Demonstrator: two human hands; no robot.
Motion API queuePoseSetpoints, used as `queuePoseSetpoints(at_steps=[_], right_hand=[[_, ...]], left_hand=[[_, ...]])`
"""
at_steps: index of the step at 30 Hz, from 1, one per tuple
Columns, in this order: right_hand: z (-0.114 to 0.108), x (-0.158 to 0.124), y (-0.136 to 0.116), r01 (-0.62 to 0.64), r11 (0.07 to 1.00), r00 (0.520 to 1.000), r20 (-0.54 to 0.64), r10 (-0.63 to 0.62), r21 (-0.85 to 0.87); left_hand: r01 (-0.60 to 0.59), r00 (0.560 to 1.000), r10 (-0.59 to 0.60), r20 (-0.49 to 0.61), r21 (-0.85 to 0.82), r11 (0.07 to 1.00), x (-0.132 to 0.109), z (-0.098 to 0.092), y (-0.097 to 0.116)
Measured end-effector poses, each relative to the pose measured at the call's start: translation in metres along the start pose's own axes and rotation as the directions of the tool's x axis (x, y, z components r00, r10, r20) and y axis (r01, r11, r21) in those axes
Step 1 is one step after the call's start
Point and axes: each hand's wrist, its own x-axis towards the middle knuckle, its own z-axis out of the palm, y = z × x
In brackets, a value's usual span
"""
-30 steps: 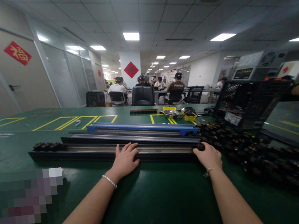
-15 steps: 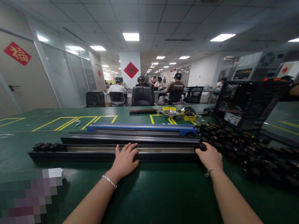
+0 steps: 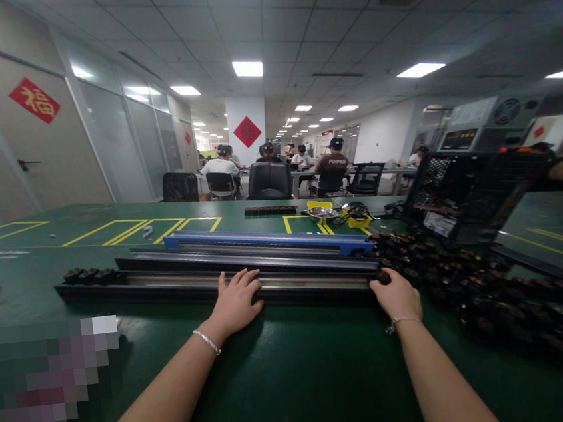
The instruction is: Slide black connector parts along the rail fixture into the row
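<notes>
A long black channel-shaped rail (image 3: 169, 291) lies across the green table in front of me, with several small black parts (image 3: 92, 276) sitting in its left end. My left hand (image 3: 238, 301) rests palm-down on the middle of this rail, fingers spread over its near edge. At the right end, my right hand (image 3: 398, 295) is closed, thumb and fingertips around a small black part (image 3: 383, 277); its exact kind is too dark to make out. Behind lie a second black rail (image 3: 266, 256) and a blue rail (image 3: 274, 235).
A heap of small black parts (image 3: 511, 294) spreads along the right side, beside an open black computer case (image 3: 475, 194). Further back are a metal bowl (image 3: 324, 212) and a dark strip (image 3: 270, 210). A blurred-out object (image 3: 49, 396) is at the lower left. People sit in the background.
</notes>
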Motion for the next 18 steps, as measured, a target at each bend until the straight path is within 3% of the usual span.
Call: queuePoseSetpoints(at_steps=[18], right_hand=[[-0.0016, 0.0052, 0.0069, -0.048, 0.996, 0.999, 0.013, 0.048, 0.079]], left_hand=[[-0.014, 1.000, 0.014, -0.015, 0.000, 1.000, 0.0000, 0.0023, -0.0020]])
